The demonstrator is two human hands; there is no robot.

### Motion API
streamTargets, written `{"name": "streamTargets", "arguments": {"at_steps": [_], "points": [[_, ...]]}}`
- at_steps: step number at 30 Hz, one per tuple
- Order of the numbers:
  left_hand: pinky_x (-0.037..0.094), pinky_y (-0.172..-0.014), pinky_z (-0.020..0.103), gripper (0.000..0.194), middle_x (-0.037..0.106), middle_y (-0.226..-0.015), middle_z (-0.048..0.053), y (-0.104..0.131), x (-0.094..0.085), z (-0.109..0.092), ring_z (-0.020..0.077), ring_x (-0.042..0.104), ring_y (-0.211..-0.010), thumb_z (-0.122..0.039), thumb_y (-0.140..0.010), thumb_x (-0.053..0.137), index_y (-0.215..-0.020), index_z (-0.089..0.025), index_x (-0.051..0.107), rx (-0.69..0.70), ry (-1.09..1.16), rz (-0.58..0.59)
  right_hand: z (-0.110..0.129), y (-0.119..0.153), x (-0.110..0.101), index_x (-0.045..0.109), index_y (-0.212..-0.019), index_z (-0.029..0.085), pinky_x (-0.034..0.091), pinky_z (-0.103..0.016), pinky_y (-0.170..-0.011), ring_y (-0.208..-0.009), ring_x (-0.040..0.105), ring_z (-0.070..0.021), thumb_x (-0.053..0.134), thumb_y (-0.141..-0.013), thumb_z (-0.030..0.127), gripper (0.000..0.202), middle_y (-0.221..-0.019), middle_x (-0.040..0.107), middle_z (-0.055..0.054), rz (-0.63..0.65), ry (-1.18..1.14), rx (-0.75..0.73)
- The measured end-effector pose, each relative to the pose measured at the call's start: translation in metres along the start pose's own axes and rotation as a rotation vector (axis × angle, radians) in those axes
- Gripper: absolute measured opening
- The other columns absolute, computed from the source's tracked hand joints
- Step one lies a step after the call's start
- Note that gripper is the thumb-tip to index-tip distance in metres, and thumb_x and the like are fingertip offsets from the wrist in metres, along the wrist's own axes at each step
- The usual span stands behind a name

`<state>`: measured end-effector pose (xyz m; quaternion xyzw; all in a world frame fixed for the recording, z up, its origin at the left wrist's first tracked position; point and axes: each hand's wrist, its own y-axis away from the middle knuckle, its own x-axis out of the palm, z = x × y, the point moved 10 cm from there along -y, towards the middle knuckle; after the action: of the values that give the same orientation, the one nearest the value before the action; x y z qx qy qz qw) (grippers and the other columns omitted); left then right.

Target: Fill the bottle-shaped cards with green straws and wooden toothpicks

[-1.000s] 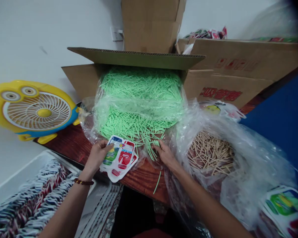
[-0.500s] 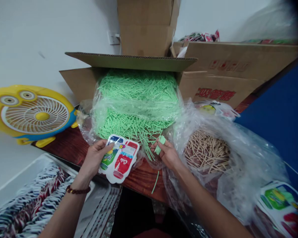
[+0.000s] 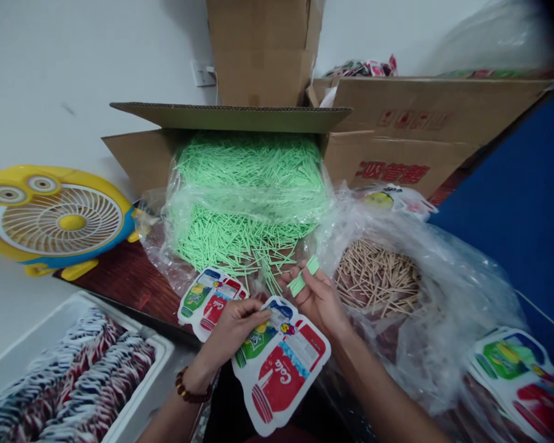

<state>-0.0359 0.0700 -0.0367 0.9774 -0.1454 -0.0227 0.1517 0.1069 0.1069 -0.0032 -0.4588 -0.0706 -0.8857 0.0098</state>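
My left hand (image 3: 231, 335) pinches the upper left of a flat, white-edged packet (image 3: 284, 369) printed with a green Sprite bottle and a red Cola bottle. It hangs close to my body, past the table's front edge. A like packet (image 3: 207, 301) lies on the table behind my left wrist. My right hand (image 3: 316, 298) is closed around a small bundle of thin green sticks (image 3: 303, 277), just right of the held packet. Beyond both hands, a heap of loose green sticks (image 3: 249, 227) spills from a clear plastic bag in an open cardboard box (image 3: 231, 117).
Brown sticks (image 3: 378, 277) lie in a plastic bag at right. Another packet (image 3: 517, 369) rests at far right. A white foam box (image 3: 159, 363) at lower left holds rows of packets. A yellow toy-shaped fan (image 3: 58, 215) stands at left, cartons (image 3: 397, 135) behind.
My left hand has moved right and toward me with a packet, while a similar packet now shows lying on the table. The bundle stays in my right hand.
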Motion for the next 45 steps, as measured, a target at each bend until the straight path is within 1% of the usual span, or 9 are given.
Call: {"name": "streamTargets", "arguments": {"at_steps": [7, 14, 18, 21, 24, 28, 38, 42, 45], "points": [[0.037, -0.052, 0.018, 0.024, 0.06, -0.063, -0.002, 0.003, 0.013, -0.001, 0.0082, 0.048, -0.054, -0.039, -0.08, 0.066, -0.076, -0.015, 0.069, 0.027, -0.027, 0.063, 0.007, 0.024, 0.005, 0.056, -0.097, 0.024, 0.053, -0.034, -0.082, -0.093, 0.066, -0.0204, 0.066, -0.084, 0.027, 0.017, -0.085, 0.065, 0.001, 0.02, 0.019, -0.068], [0.035, -0.052, 0.018, 0.024, 0.056, -0.062, -0.003, 0.0, 0.021, -0.013, 0.0075, 0.045, -0.056, -0.037, -0.081, 0.066, -0.074, -0.015, 0.067, 0.079, -0.007, 0.049, -0.008, 0.045, -0.015, 0.057, -0.095, 0.024, 0.055, -0.03, -0.072, -0.084, 0.068, -0.0192, 0.069, -0.081, 0.033, 0.021, -0.095, 0.069, -0.001, -0.132, 0.144, 0.038], [0.041, -0.059, 0.018, 0.022, 0.061, -0.07, -0.002, -0.002, 0.027, -0.009, 0.0088, 0.052, -0.062, -0.036, -0.078, 0.07, -0.078, -0.015, 0.067, 0.052, 0.09, 0.087, -0.015, 0.045, -0.003, 0.059, -0.095, 0.022, 0.054, -0.036, -0.084, -0.096, 0.066, -0.0227, 0.072, -0.077, 0.03, 0.024, -0.113, 0.067, -0.005, 0.043, 0.231, 0.186], [0.044, -0.061, 0.02, 0.023, 0.064, -0.072, -0.001, -0.003, 0.028, -0.003, 0.0099, 0.055, -0.062, -0.036, -0.076, 0.072, -0.079, -0.015, 0.067, 0.02, 0.171, 0.099, 0.005, 0.041, 0.011, 0.055, -0.115, 0.027, 0.044, -0.042, -0.101, -0.119, 0.055, -0.0238, 0.066, -0.083, 0.029, 0.034, -0.131, 0.057, -0.005, 0.208, 0.371, 0.118], [0.044, -0.061, 0.022, 0.024, 0.065, -0.072, 0.0, -0.006, 0.027, 0.002, 0.0105, 0.056, -0.061, -0.038, -0.076, 0.072, -0.082, -0.014, 0.067, 0.007, 0.221, 0.079, 0.027, 0.041, 0.023, 0.05, -0.131, 0.032, 0.026, -0.045, -0.114, -0.133, 0.04, -0.0222, 0.058, -0.09, 0.032, 0.042, -0.142, 0.046, -0.003, 0.311, 0.731, -0.002], [0.043, -0.058, 0.02, 0.026, 0.064, -0.069, -0.001, -0.008, 0.029, 0.005, 0.0092, 0.055, -0.058, -0.039, -0.076, 0.072, -0.082, -0.014, 0.068, 0.005, 0.26, 0.07, 0.022, 0.049, 0.03, 0.039, -0.141, 0.035, 0.01, -0.047, -0.118, -0.141, 0.025, -0.0224, 0.059, -0.089, 0.032, 0.055, -0.151, 0.033, 0.001, 0.456, 1.171, 0.025], [0.04, -0.056, 0.019, 0.022, 0.062, -0.067, -0.002, -0.009, 0.031, 0.003, 0.0086, 0.052, -0.058, -0.037, -0.077, 0.071, -0.078, -0.015, 0.068, 0.073, 0.279, 0.052, 0.016, 0.044, 0.02, 0.041, -0.14, 0.033, 0.025, -0.047, -0.114, -0.134, 0.038, -0.0266, 0.07, -0.08, 0.029, 0.066, -0.145, 0.042, 0.0, 0.52, 1.319, -0.069], [0.042, -0.059, 0.02, 0.022, 0.064, -0.069, -0.002, -0.009, 0.028, 0.004, 0.0096, 0.054, -0.061, -0.037, -0.078, 0.07, -0.079, -0.015, 0.069, 0.085, 0.301, 0.023, 0.021, 0.042, 0.014, 0.039, -0.142, 0.032, 0.042, -0.045, -0.1, -0.114, 0.057, -0.0267, 0.064, -0.084, 0.035, 0.063, -0.131, 0.057, -0.005, 0.507, 1.462, -0.063], [0.045, -0.063, 0.021, 0.02, 0.067, -0.073, -0.002, -0.009, 0.026, 0.004, 0.0101, 0.057, -0.064, -0.035, -0.078, 0.071, -0.084, -0.016, 0.069, 0.094, 0.395, 0.002, 0.03, 0.039, 0.009, 0.052, -0.132, 0.031, 0.049, -0.037, -0.085, -0.094, 0.065, -0.0232, 0.057, -0.09, 0.036, 0.043, -0.111, 0.068, -0.003, 0.496, 1.557, -0.03]]}}
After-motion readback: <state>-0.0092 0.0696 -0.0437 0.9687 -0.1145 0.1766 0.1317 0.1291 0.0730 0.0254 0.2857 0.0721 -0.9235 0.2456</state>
